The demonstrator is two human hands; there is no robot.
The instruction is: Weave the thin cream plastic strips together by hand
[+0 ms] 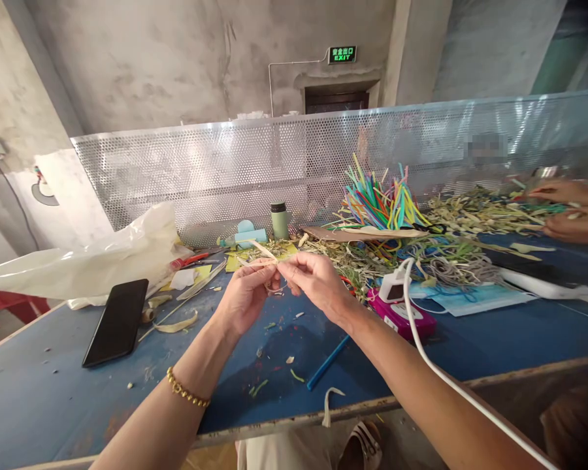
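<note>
My left hand (245, 294) and my right hand (316, 279) meet above the blue table (53, 385), fingers pinched together. Between them runs a thin pale straw-like strip (263, 250), its end poking up to the left above my left fingers. A thin loop of the same stuff hangs just below the fingertips. A gold bead bracelet (186, 391) circles my left wrist. Both hands are closed on the strip.
A black phone (116, 321), a white plastic bag (93, 258), a green flask (279, 220), coloured strips (382, 199), straw scraps, a pink box (402, 316) with white cable, a blue stick (327, 363). Another person's hands (571, 212) work at the right. A perforated metal screen (200, 170) stands behind.
</note>
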